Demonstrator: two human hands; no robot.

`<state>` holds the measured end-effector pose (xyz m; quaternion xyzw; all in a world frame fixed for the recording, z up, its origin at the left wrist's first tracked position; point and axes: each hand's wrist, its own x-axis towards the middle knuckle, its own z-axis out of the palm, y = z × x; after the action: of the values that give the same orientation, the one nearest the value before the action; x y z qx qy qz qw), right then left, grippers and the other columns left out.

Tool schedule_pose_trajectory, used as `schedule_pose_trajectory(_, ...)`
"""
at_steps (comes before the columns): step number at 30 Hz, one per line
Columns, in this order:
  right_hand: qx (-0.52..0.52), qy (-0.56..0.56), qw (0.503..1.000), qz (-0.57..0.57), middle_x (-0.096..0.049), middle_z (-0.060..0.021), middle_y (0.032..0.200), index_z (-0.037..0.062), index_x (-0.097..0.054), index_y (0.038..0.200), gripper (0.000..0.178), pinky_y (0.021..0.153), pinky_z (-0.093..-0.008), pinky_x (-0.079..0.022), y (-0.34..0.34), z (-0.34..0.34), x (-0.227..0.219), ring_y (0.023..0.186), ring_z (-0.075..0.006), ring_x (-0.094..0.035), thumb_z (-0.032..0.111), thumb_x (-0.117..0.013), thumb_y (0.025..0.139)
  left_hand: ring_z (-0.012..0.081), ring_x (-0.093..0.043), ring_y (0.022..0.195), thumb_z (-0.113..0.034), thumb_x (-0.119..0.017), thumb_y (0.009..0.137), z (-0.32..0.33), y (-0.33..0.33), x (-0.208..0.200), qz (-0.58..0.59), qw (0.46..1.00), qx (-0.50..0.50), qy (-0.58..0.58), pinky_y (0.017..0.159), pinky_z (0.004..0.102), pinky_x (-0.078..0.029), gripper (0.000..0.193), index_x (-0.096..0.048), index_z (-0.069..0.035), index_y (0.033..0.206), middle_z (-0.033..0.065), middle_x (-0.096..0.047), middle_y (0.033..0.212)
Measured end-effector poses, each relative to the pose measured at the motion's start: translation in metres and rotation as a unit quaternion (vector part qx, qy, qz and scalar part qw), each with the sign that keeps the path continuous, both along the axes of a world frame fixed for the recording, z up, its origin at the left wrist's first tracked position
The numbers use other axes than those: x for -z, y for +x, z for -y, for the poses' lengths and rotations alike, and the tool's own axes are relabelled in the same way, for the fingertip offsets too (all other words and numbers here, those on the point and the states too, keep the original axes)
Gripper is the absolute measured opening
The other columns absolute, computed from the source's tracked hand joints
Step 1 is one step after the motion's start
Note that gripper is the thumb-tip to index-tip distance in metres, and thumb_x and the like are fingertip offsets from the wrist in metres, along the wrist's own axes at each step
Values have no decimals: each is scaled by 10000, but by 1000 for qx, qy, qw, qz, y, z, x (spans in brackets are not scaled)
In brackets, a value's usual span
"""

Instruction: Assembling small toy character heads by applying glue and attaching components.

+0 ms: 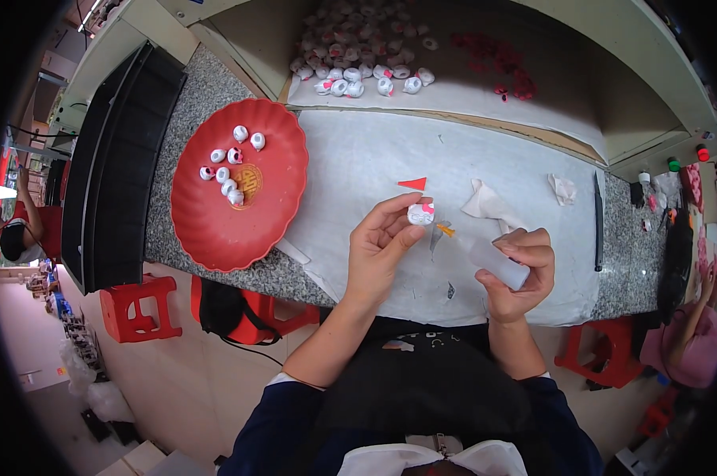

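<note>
My left hand (381, 238) pinches a small white figurine head (421, 212) with a pink patch at its top, between thumb and fingertips. In my right hand (525, 270) is a small translucent whitish bottle (503, 266), tilted with its far end toward the left hand. Between the hands shows a small orange-yellow tip (446, 231); whether it joins the bottle I cannot tell. A grey smear (435, 240) marks the paper beside it. Just beyond my left fingertips lies a red tapered piece (412, 183).
Left of the white paper (358, 159), a scalloped red tray (279, 218) holds several white heads (228, 186). The shelf behind holds a heap of white heads (350, 75) and pink pieces (509, 67). Crumpled tissue (489, 204) and a dark rod (598, 222) lie right. Red stools (139, 308) stand below.
</note>
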<state>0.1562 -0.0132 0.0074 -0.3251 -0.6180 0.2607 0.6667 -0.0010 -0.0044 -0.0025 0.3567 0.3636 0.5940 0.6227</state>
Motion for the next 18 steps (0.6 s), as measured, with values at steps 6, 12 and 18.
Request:
schedule_pose_trajectory(6,-5,-5,1000,28,-422,-51,746,29,-469,812,357,551,-235,-399,-1,2,-5,590,-128,-464,57,-725,565,183,-519,941,18,-560,729,0,1,0,0,1000,4,5,837,281,-387,369,-450,28,1081,146,-522,1039)
schedule_pose_trajectory(12,-12,-3,1000,23,-434,-55,737,28,-469,807,352,545,-240,-405,-1,1,-4,587,-136,-466,61,-725,568,179,-517,945,20,-554,732,0,1,1,-7,1000,11,12,837,279,-385,362,-453,26,1079,145,-522,1041)
schedule_pose_trajectory(18,-23,-3,1000,20,-438,-61,751,26,-468,803,336,539,-247,-410,1,2,-4,591,-139,-462,67,-716,580,176,-509,959,18,-553,734,1,1,0,-12,1000,16,11,840,274,-381,356,-456,27,1076,143,-521,1042)
